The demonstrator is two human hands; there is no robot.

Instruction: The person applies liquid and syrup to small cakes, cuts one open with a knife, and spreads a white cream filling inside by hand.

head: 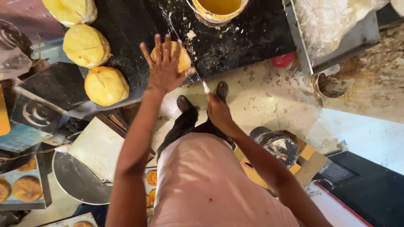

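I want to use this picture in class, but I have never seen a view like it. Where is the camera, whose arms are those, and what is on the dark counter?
The single camera sits on a person's head and looks straight down, so you see their own arms, shirt and feet. No machine is involved. The left hand lies flat on a round yellow bun at the edge of the black counter. The right hand grips a long thin knife whose blade passes beside that bun. Three more buns lie to the left, in a row. At the top stands a tub of yellow liquid. Crumbs litter the counter. Trays of flat brown rounds show at lower left.
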